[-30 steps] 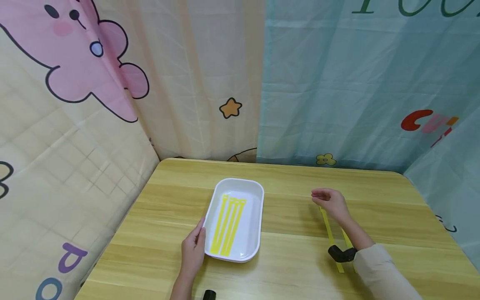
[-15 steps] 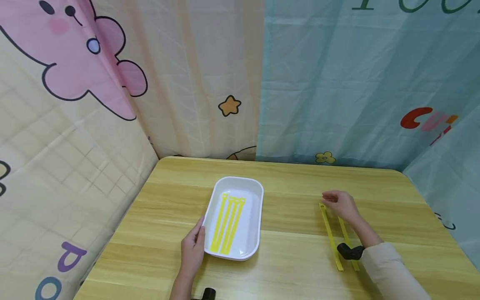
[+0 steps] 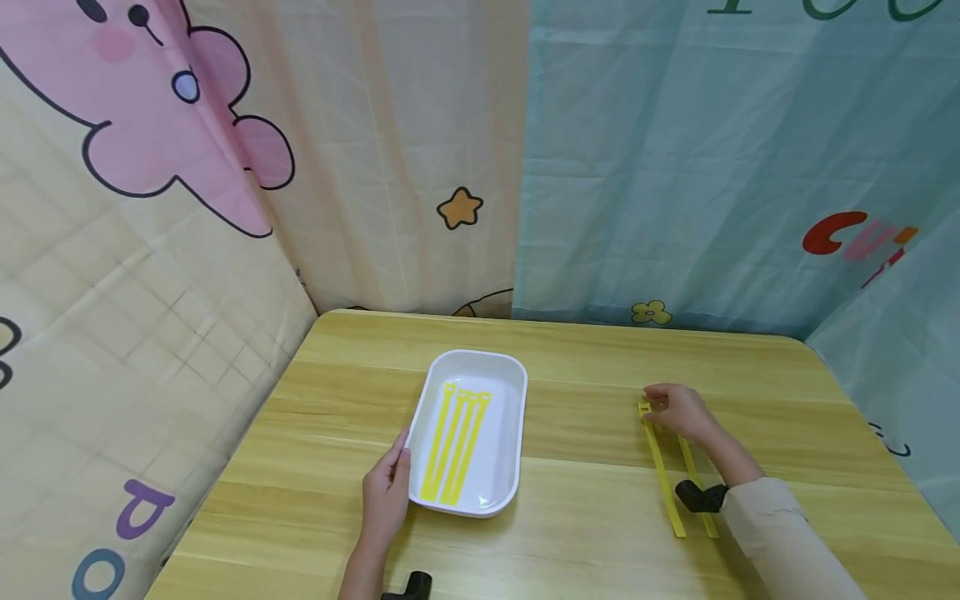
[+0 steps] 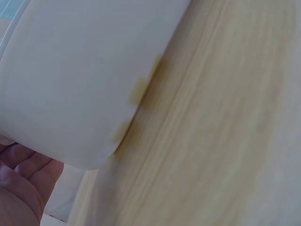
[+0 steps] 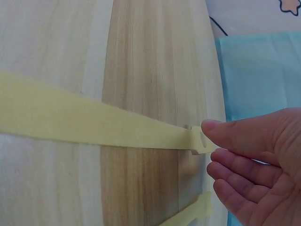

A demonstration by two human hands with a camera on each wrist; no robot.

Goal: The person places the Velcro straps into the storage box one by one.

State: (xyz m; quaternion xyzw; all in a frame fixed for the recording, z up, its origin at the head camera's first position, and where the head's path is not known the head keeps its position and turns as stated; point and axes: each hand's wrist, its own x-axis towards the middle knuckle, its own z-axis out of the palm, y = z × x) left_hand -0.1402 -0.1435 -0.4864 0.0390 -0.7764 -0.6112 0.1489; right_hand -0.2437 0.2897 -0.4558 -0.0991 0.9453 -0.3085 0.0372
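Note:
A white rectangular tray stands on the table, holding several yellow slotted cable ties laid lengthwise. My left hand grips its near left side, thumb at the rim; the left wrist view shows the fingers against the tray's outer wall. To the right, two more yellow cable ties lie roughly parallel. My right hand pinches the slotted head of the left one, its thumb overlapping the slot in the right wrist view. The other cable tie runs partly hidden beneath the right forearm and wrist camera.
The wooden table has a back edge close to hanging printed curtains. Black wrist cameras sit at both wrists, the right one above the loose cable ties.
My right hand has shifted to the right and lowered its fingertips onto the head of the left loose cable tie. The left hand and the tray stay in place.

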